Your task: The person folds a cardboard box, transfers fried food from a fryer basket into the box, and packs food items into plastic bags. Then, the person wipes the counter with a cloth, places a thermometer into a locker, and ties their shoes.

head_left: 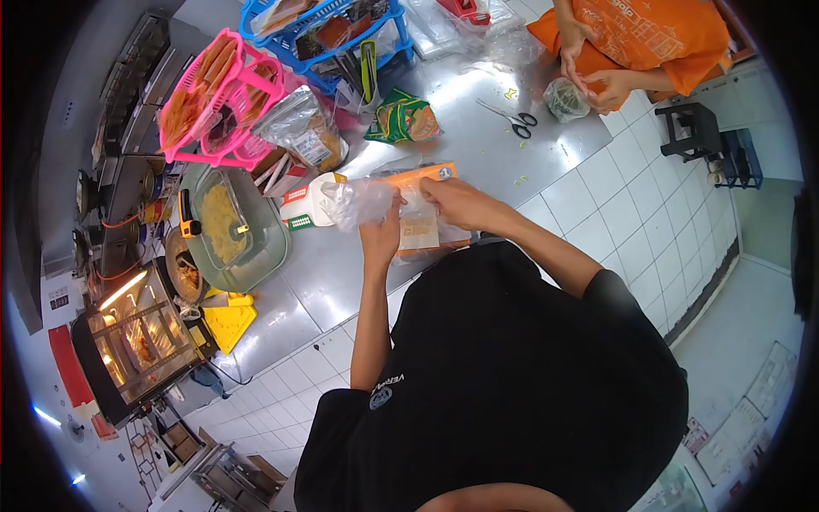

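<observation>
My left hand (383, 230) is closed on a crumpled clear plastic bag (352, 203). Close by, my right hand (454, 202) has its fingers curled inward over clear film; what sits in the fingertips is too small to make out. Beneath both hands lies an orange box (418, 176), and a tan printed packet (418, 232) rests on its near part. Just left of the plastic bag is a white, red and green carton (309, 205) lying on its side.
A steel table (478, 81) holds black-handled scissors (516, 122), a green packet (401, 118), pink basket (223, 98), blue basket (320, 51) and lidded container (235, 226). Across the corner, a person in orange (648, 43) handles a bag of greens (566, 100). A lit warming cabinet (141, 337) stands left.
</observation>
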Available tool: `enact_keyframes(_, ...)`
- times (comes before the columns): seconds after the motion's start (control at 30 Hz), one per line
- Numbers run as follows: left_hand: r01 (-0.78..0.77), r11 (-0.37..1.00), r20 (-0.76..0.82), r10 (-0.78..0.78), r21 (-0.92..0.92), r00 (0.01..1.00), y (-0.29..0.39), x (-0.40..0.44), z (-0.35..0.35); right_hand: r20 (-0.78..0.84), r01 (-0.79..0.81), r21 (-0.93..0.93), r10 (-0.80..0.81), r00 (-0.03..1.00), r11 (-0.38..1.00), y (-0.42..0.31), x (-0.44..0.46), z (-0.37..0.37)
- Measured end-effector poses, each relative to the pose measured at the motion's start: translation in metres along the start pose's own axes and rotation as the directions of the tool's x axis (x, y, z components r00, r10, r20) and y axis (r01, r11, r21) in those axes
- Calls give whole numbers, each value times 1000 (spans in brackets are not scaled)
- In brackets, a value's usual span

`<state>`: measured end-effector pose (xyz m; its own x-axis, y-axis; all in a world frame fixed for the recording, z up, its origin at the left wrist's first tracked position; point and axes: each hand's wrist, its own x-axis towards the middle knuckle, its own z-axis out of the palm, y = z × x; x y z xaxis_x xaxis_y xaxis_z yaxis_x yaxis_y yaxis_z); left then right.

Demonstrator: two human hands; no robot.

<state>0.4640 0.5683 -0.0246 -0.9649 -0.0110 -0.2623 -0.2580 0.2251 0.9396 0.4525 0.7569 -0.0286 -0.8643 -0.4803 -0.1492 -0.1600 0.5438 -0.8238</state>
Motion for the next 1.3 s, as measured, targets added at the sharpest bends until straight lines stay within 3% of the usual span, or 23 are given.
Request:
enact_keyframes(0.07, -241, 953, -48, 253, 185, 966, 7, 8, 3, 1, -56, 32, 56, 998, 998, 15, -12, -15)
enact_keyframes(0.13, -319, 930, -15, 327, 183, 945, 18, 16, 12, 16, -106, 55, 106, 994, 993, 20, -22, -26)
enact_keyframes(0.2, -397, 898, 24, 400, 187, 916, 27, 24, 23, -79, -10, 94, 18, 997, 995, 6, -39, -24)
enact_keyframes(0.27, -479, 863, 91, 470, 161, 878, 33, 36, 38, -146, -55, 68, 65, 987, 996, 14, -40, -6)
enact_keyframes(0.3, -480, 862, 92, 471, 162, 877, 35, 42, 47, -214, -106, 43, 113, 970, 993, 20, -39, 1)
enact_keyframes(0.33, -415, 901, 108, 403, 124, 909, 38, 47, 56, -108, -294, 139, 309, 945, 946, 2, -37, -16)
enact_keyframes(0.37, -343, 935, 127, 331, 87, 935, 41, 52, 65, -104, -293, 138, 308, 945, 946, 7, -36, -14)
enact_keyframes(0.53, -422, 906, 146, 415, 22, 898, 52, 70, 100, -382, -158, 232, 239, 893, 960, 25, -29, 5)
enact_keyframes(0.73, -412, 911, 26, 412, 17, 911, 65, 98, 121, -427, -84, 339, 233, 874, 937, 36, 2, -6)
enact_keyframes(0.87, -368, 929, -59, 365, -49, 929, 65, 102, 115, -413, -42, 301, 170, 895, 953, 49, 15, 5)
enact_keyframes(0.93, -391, 920, -95, 391, 18, 916, 61, 99, 111, -421, -22, 346, 176, 890, 938, 58, 17, 16)
enact_keyframes(1.0, -397, 913, -144, 407, 93, 902, 59, 91, 99, -331, -79, 378, 214, 919, 923, 50, 6, 10)
enact_keyframes(1.07, -214, 973, -39, 218, 90, 975, 65, 68, 86, -171, -216, 394, 302, 938, 894, 40, -20, -7)
enact_keyframes(1.1, -197, 976, -83, 204, 91, 975, 60, 56, 82, -71, -280, 375, 329, 942, 884, 37, -33, -17)
enact_keyframes(1.17, -402, 916, -255, 390, 9, 885, 40, 30, 68, 281, -449, 372, 362, 889, 813, 36, -49, -24)
enact_keyframes(1.23, -238, 971, -296, 220, -26, 929, 3, -3, 48, 431, -423, 141, 329, 840, 895, 53, -59, -2)
enact_keyframes(1.3, -68, 998, -326, 70, 17, 943, -40, -41, 27, 531, -295, 51, 224, 817, 954, 81, -71, 34)
